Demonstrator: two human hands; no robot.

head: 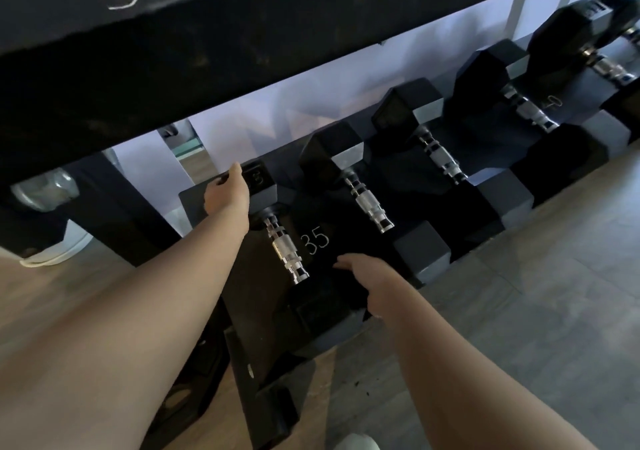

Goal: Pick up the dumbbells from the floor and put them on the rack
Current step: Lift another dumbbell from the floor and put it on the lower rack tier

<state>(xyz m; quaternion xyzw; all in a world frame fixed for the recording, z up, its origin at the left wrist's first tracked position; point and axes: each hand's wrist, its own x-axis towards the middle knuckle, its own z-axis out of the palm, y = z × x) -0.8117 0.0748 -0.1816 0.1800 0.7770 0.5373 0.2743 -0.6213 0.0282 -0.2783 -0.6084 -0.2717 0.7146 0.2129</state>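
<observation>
Dumbbell (282, 242) at the left end of the bottom shelf lies across the rack (249, 373), its near head low at the shelf's front edge and its far head up against the back. We have our right hand (369, 285) on the near head, palm down on its right side; the fingers curl out of sight, so we cannot tell how tightly they grip. A chalked "35" sits on the shelf just right of the chrome handle. Farther back, our left hand (227, 191) rests on the left side of the far head, fingers wrapped behind it and hidden. To the right, four more dumbbells (367, 197) line the same shelf. An upper shelf (207, 34) marked "5" hangs above.
</observation>
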